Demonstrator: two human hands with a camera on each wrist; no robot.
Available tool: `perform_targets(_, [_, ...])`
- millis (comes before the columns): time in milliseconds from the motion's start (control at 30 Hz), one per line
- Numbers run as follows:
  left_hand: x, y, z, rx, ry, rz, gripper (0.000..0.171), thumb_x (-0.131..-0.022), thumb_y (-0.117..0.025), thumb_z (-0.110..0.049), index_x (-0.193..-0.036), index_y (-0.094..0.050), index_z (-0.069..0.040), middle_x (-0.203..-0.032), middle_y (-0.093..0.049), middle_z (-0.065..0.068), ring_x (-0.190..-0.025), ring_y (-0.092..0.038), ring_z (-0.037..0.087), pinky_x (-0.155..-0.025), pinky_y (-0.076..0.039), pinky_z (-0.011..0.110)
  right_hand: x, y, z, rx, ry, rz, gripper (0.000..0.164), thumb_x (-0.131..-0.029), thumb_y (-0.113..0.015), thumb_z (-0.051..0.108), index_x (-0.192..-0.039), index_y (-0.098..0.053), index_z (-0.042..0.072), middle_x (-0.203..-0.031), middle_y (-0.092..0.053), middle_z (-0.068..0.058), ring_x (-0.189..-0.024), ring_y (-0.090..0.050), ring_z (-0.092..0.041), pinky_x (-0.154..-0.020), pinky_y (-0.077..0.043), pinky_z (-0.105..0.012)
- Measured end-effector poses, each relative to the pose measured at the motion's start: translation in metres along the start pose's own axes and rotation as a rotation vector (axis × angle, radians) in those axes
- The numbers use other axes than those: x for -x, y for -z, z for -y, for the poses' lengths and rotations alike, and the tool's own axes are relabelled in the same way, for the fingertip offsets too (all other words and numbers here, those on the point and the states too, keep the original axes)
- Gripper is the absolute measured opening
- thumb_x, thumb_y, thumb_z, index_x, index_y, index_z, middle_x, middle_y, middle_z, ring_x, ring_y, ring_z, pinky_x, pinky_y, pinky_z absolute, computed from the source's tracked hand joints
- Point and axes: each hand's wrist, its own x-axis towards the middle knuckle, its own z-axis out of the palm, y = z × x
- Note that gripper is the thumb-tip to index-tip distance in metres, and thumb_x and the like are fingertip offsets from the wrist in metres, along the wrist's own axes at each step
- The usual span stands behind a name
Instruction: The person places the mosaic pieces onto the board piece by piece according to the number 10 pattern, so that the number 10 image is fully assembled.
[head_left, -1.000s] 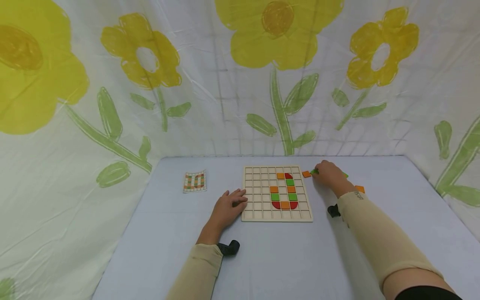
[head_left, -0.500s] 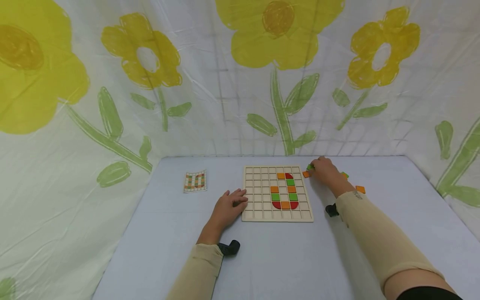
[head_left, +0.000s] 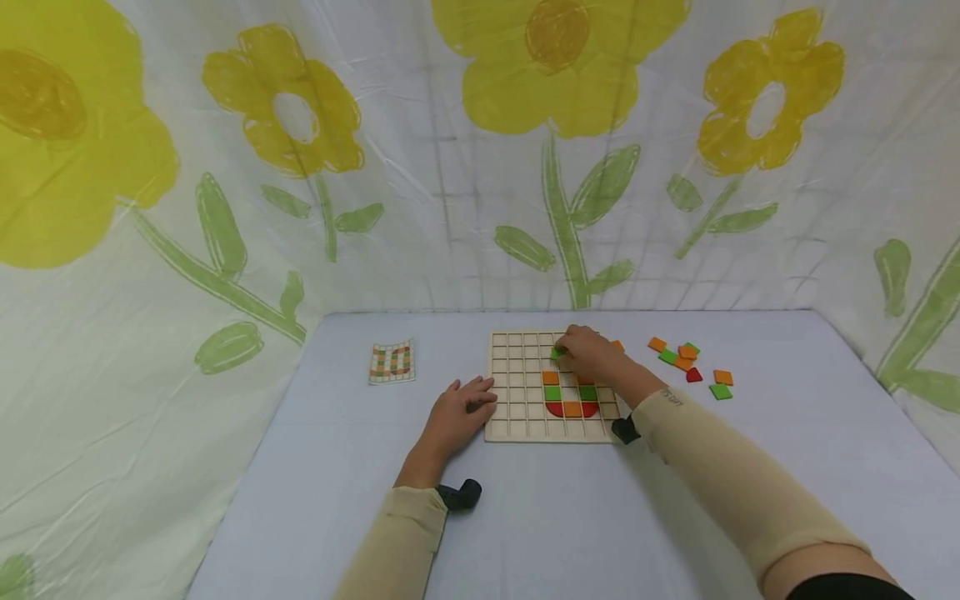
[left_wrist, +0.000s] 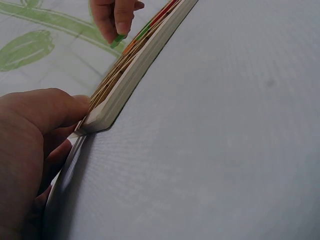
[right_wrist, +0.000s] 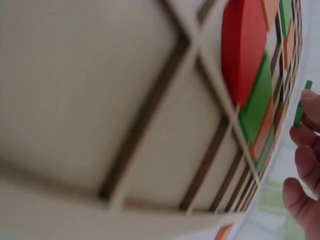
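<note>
A wooden grid board (head_left: 517, 408) lies on the table, with orange, green and red tiles set in its squares. Above its upper part, my right hand (head_left: 588, 354) pinches a green square tile (right_wrist: 300, 111) between thumb and fingertips. That hand hides some tiles in the upper rows. Lower down I see an orange tile (head_left: 572, 409) between two rounded red tiles. My left hand (head_left: 453, 415) rests at the board's left edge, fingers loosely extended. In the left wrist view its thumb (left_wrist: 77, 107) touches the board near a corner.
Right of the board lie several loose tiles, among them a red one (head_left: 693, 375) and a green one (head_left: 721, 391). A single orange tile (head_left: 617, 346) sits by the board's upper right corner. Left of the board is a small pattern card (head_left: 392, 362). A flower-print curtain (head_left: 420, 208) hangs behind.
My right hand has picked up the green tile beside the board and carried it left over the upper rows. The loose tiles at right have come into view. My left hand stays put.
</note>
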Motion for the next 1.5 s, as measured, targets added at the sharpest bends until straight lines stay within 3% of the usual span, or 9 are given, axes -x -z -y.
perform_targets(333, [-0.002,-0.001,0.0,0.0,-0.016,-0.002,0.022,-0.093,-0.068,-0.023,-0.112,-0.075,-0.012,-0.139,-0.059,-0.004,-0.136,-0.049,0.015,-0.125,-0.021,0.042,-0.004,-0.009,0.009,0.043,0.012,0.01,0.032,-0.1,-0.058,0.024,-0.125,-0.065,0.006,-0.117,-0.06,-0.012,-0.103,-0.056,-0.027,-0.088,-0.052,-0.042])
perform_targets(833, [0.0,0.0,-0.002,0.001,-0.022,-0.012,0.022,-0.093,-0.068,-0.021,-0.111,-0.075,-0.011,-0.138,-0.06,-0.002,-0.135,-0.051,0.018,-0.125,-0.021,0.043,-0.002,-0.009,0.014,0.107,0.091,-0.011,0.024,-0.098,-0.059,0.014,-0.119,-0.07,0.007,-0.106,-0.062,-0.01,-0.093,-0.057,-0.024,-0.081,-0.052,-0.039])
perform_targets(967, [-0.001,0.0,-0.002,0.005,-0.02,-0.012,0.022,-0.093,-0.068,-0.021,-0.111,-0.075,-0.011,-0.138,-0.06,-0.003,-0.135,-0.051,0.017,-0.125,-0.021,0.042,0.001,-0.006,0.012,0.071,0.062,-0.004,0.025,-0.099,-0.058,0.015,-0.121,-0.069,0.007,-0.108,-0.061,-0.01,-0.095,-0.056,-0.024,-0.081,-0.051,-0.038])
perform_targets(1267, [0.0,0.0,0.0,0.004,-0.03,-0.018,0.022,-0.093,-0.069,-0.021,-0.111,-0.075,-0.012,-0.138,-0.06,-0.003,-0.135,-0.051,0.017,-0.125,-0.022,0.042,0.019,0.008,-0.02,-0.013,-0.054,-0.059,0.032,-0.097,-0.063,0.018,-0.125,-0.067,0.005,-0.11,-0.062,-0.013,-0.097,-0.058,-0.027,-0.084,-0.054,-0.043])
perform_targets(1500, [0.0,0.0,-0.001,0.0,-0.02,-0.015,0.022,-0.093,-0.068,-0.023,-0.111,-0.075,-0.012,-0.138,-0.06,-0.004,-0.135,-0.051,0.017,-0.125,-0.021,0.042,0.052,0.023,-0.06,-0.027,-0.128,-0.098,0.031,-0.094,-0.066,0.016,-0.12,-0.068,-0.001,-0.109,-0.063,-0.018,-0.098,-0.06,-0.033,-0.084,-0.054,-0.049])
